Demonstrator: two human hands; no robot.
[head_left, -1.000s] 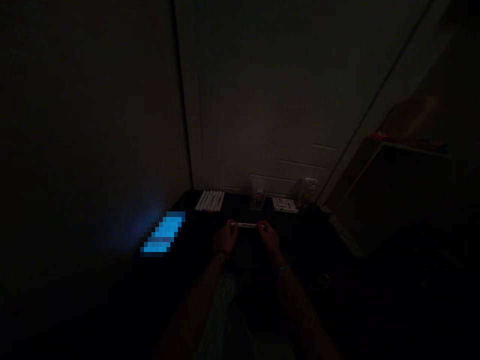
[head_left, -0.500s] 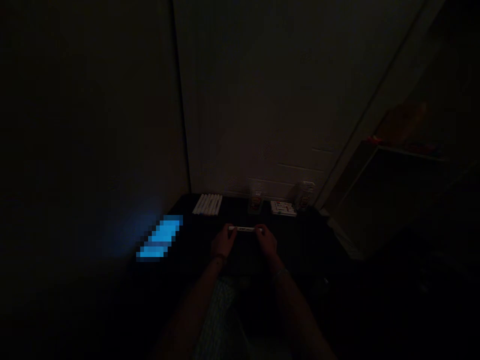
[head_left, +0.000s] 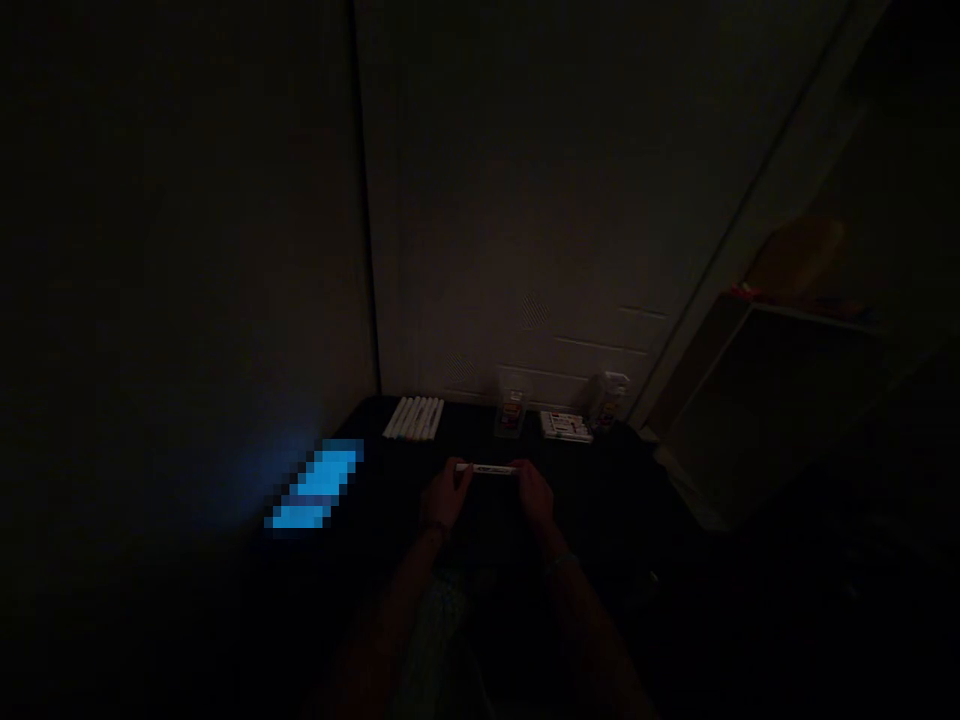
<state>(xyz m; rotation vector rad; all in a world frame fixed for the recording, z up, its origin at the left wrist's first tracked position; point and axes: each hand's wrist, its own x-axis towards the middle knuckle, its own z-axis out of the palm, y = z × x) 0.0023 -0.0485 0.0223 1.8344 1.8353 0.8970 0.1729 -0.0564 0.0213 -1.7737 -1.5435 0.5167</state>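
Note:
In dim light, a white marker (head_left: 493, 470) with dark print lies crosswise between my two hands, above the dark table. My left hand (head_left: 446, 495) pinches its left end, thumb and fingers closed on it. Its right end is gripped by my right hand (head_left: 535, 495), whose fingers partly hide it. Farther back on the left, several white markers (head_left: 414, 418) lie side by side in a row. Behind my hands stands a clear plastic package (head_left: 511, 413) with a printed label. To its right is a stack of white markers (head_left: 566, 427).
A second clear package (head_left: 611, 398) stands at the back right, near the wall (head_left: 570, 250). On the left edge of the table glows a blue, pixelated screen (head_left: 319, 488). A shelf unit (head_left: 720, 400) with an orange item (head_left: 802, 255) on top is at the right.
Both hands keep hold of the marker in nearly the same place; its right end shows slightly differently at the fingers. The whole view has shifted slightly, with the table sitting lower.

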